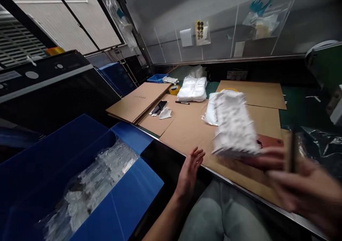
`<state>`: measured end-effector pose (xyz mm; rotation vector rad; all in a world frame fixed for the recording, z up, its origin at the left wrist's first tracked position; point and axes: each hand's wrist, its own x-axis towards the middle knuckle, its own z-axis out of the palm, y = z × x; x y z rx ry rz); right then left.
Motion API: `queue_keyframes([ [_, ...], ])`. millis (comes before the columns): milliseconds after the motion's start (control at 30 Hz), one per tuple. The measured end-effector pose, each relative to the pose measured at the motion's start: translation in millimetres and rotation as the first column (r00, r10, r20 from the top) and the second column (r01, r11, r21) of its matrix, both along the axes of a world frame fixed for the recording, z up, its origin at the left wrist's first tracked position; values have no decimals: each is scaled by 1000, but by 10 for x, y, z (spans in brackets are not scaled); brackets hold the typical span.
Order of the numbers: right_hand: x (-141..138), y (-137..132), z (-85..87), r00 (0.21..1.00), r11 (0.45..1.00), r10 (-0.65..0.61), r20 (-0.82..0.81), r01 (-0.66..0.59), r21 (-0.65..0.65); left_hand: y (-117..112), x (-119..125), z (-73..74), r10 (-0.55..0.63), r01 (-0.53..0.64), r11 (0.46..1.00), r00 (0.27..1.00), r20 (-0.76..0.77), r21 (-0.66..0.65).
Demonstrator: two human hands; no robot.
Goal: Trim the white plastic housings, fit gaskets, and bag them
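My left hand [190,171] hangs open above the front steel edge of the bench [227,182], fingers spread and holding nothing. My right hand [299,187] is blurred by motion at the right. A white, bumpy bundle [234,124] sits against its fingers, apparently gripped from below. A dark flat piece [292,152] also stands upright by that hand, though the blur hides what it is. Beneath the bundle lie cardboard sheets [192,137] and a reddish-brown pad [269,141].
Farther along the bench are a black phone [159,107], a white glove [165,113], a black marker [182,102], a yellow tape roll [174,90] and a white bagged stack [192,89]. A blue bin [128,137] of clear-wrapped items stands at lower left, beside a black machine [53,87].
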<state>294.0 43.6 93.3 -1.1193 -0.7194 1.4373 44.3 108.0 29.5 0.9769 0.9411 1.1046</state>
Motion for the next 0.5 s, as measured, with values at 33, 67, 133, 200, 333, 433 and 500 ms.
queue_keyframes([
  [33,-181,-88,-93,996,994,92,-17,-93,-54,-86,-104,86,-30,37,996,996,86,-83],
  [67,-371,-155,-200,980,974,194,-47,-198,-109,-167,-213,156,-44,87,976,976,212,-199],
  [133,-717,-254,-430,916,899,379,-132,-398,-182,-321,-418,228,-26,197,907,909,417,-373],
  [200,-949,-329,-630,856,834,482,-185,-513,-204,-479,-581,212,24,257,852,851,525,-457],
  [333,-1056,-392,-813,895,864,426,-132,-446,-233,-816,-726,65,81,281,814,811,579,-508],
  [433,-1064,-363,-823,964,927,266,-8,-258,-271,-1039,-715,-15,62,368,770,770,636,-521],
  [500,-1104,-339,-834,978,941,197,65,-170,-292,-1147,-675,-40,55,439,722,734,677,-535],
])
